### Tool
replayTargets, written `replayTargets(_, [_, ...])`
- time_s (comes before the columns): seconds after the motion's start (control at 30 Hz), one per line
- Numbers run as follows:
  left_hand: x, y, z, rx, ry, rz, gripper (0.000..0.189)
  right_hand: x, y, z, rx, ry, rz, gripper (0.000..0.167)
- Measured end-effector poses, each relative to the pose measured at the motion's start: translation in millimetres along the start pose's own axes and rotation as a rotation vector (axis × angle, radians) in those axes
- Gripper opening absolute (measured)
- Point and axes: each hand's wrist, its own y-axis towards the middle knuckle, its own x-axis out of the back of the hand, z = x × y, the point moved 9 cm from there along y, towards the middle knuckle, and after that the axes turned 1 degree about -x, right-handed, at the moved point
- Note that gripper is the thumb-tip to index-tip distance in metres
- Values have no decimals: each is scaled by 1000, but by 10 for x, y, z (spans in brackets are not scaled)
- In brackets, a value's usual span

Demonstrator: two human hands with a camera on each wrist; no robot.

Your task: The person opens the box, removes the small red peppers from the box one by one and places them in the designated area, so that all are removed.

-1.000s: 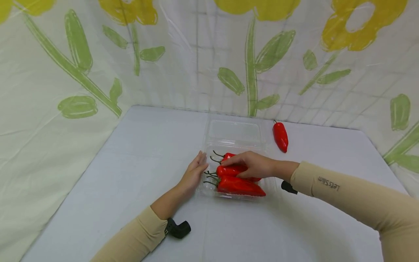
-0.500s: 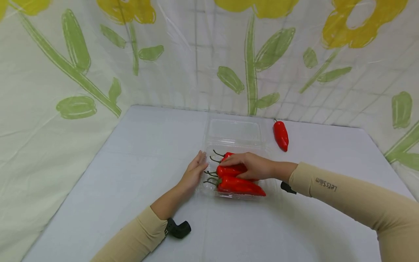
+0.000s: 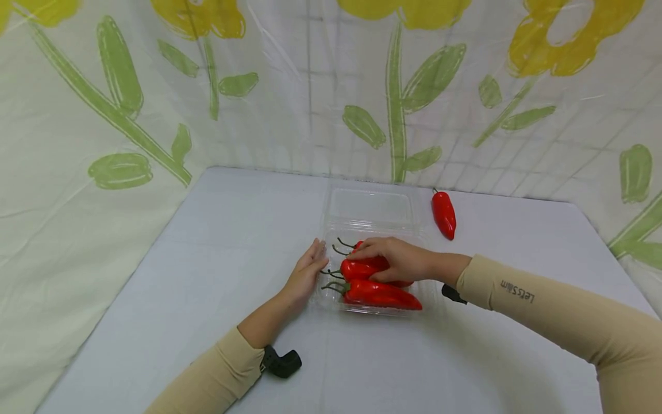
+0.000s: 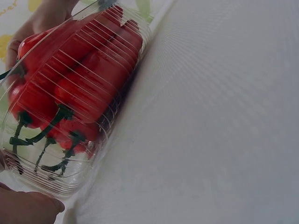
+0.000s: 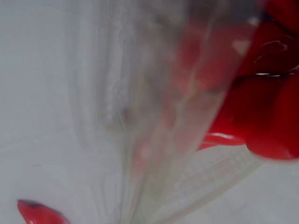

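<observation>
A clear plastic clamshell box [image 3: 380,312] holds several long red peppers [image 3: 383,294], their green stems toward the left. My left hand [image 3: 308,267] rests against the box's left end with fingers straight. From above, my right hand [image 3: 402,261] pinches a red pepper [image 3: 362,268] among the others inside the box. In the left wrist view, peppers [image 4: 88,88] lie stacked behind the ribbed wall, and part of my left hand [image 4: 28,207] touches the stem end. Blurred clear plastic covers much of the right wrist view; my right fingers are hidden there.
The box's hinged lid [image 3: 369,206] lies open toward the back. One loose red pepper [image 3: 444,215] lies right of the lid on the white-covered table [image 3: 248,230]. A flower-printed curtain [image 3: 289,103] hangs behind the table's back edge.
My right hand and the pepper it pinches have shifted very slightly left. The front pepper has slid a little to the right. My left hand stays where it was.
</observation>
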Motion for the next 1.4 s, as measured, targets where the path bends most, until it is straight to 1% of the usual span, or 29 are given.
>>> replayTargets(0.23, [0, -13, 2, -1, -10, -3, 63, 67, -25, -14, -16, -9, -16, 52])
replayTargets(0.4, [0, -5, 2, -1, -15, 0, 62, 81, -63, -38, -27, 33, -23, 52])
replayTargets(0.57, [-2, 2, 18, 18, -13, -7, 61, 76, -122, -98, -61, 85, -22, 53])
replayTargets(0.67, [-8, 2, 25, 28, -17, -8, 61, 110, -171, -138, -65, 93, -34, 53])
replayTargets(0.73, [-9, 3, 24, 24, -27, -7, 61, 150, -210, -177, -66, 96, -59, 52])
replayTargets(0.87, [0, 5, 29, 26, -40, -13, 61, 216, -299, -276, -105, 134, -112, 51])
replayTargets(0.97, [3, 8, 24, 23, -32, -14, 61, 260, -360, -355, -134, 165, -161, 51])
replayTargets(1.1, [1, 11, 22, 24, -20, -13, 61, 339, -434, -479, -175, 186, -255, 51])
replayTargets(1.23, [7, 7, 24, 30, -16, -13, 61, 434, -515, -623, -251, 203, -359, 51])
replayTargets(1.4, [5, -1, 25, 30, -18, -12, 60, 523, -611, -748, -294, 248, -448, 52])
